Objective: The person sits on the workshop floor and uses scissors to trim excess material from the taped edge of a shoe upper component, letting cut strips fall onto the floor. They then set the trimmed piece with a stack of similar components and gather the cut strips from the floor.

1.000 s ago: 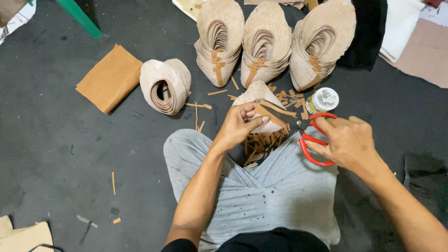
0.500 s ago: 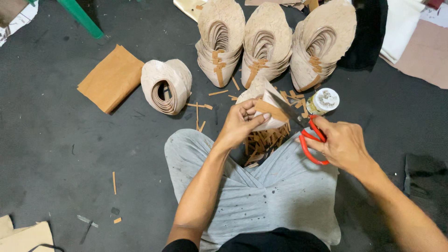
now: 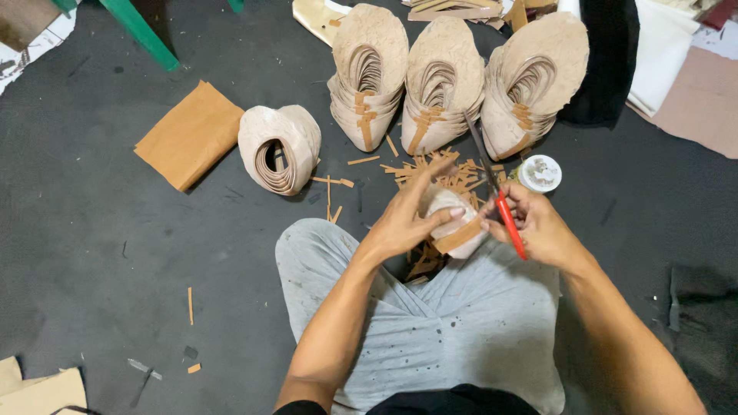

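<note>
Head view, left hand: the left hand (image 3: 407,219) is clamped around a pale curved shoe piece (image 3: 453,223), fingers wrapped over its top, holding it above the lap.
Head view, right hand: the right hand (image 3: 538,223) is closed on the red handles of a pair of scissors (image 3: 496,188); the dark blades point up and away, towards the stacks.
Hands together: the two hands are close, almost touching, at the shoe piece.
Strip: a tan strip (image 3: 459,236) lies across the lower edge of the shoe piece, just beside the right hand's fingertips.
Lap: the person sits on the floor in grey trousers (image 3: 461,323), with the shoe piece over the gap between the knees.
Scraps: short tan offcuts (image 3: 430,173) are scattered on the dark floor (image 3: 100,253) just beyond the hands.
Stacks: three stacks of pale shoe pieces (image 3: 446,77) stand in a row farther out; a fourth rolled stack (image 3: 278,147) lies to the left.
Sheet: a tan sheet (image 3: 188,134) lies flat beside the rolled stack.
Pot: a small white round pot (image 3: 540,173) sits near the right hand.
</note>
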`<state>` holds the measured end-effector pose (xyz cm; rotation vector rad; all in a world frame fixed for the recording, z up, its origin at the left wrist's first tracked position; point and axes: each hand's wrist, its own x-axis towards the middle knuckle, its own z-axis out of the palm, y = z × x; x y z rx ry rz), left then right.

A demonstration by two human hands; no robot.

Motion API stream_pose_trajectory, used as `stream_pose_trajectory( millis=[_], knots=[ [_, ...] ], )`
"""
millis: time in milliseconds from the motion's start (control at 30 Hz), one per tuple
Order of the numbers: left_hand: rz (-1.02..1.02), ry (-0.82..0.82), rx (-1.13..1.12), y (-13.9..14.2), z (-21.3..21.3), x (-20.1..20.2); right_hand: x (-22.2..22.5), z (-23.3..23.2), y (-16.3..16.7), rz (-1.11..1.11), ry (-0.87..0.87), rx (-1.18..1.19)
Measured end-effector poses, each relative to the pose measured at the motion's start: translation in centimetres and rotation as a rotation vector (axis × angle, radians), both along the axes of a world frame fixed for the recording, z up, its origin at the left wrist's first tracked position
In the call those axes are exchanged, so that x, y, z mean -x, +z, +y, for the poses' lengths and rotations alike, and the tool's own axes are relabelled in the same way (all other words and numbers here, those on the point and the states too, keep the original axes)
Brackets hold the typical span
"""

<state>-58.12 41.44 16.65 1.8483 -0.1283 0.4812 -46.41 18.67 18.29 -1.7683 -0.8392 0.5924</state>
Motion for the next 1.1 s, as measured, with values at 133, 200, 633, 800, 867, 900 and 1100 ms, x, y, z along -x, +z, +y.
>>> stream_pose_trajectory(
  millis=[133,200,633,800,867,900,1100],
  knots=[
    [0.364,-0.294,-0.193,-0.3,-0.5,0.0,0.6,0.5,-0.5,-0.040,0.000,0.036],
    [0.383,-0.239,-0.120,-1.0,-0.7,-0.4,0.6,0.7,-0.4,-0.119,-0.101,0.054],
    [0.244,0.108,0.911,-4.2,2.6,-3.1,-0.4,-3.2,-1.5,-0.383,-0.140,0.321],
    [0.159,0.091,0.845,-3.9,2.0,-2.6,-0.1,-4.4,0.4,-0.424,-0.093,0.654],
    [0.145,0.087,0.855,-3.4,1.9,-2.3,0.2,-4.4,1.8,-0.558,-0.040,0.779],
    [0.143,0.076,0.859,-3.1,1.9,-2.2,0.4,-4.3,2.5,-0.604,-0.060,0.796],
    [0.127,-0.077,0.771,-1.4,2.2,-1.0,1.2,-4.1,5.9,-0.971,-0.094,0.600]
  ],
)
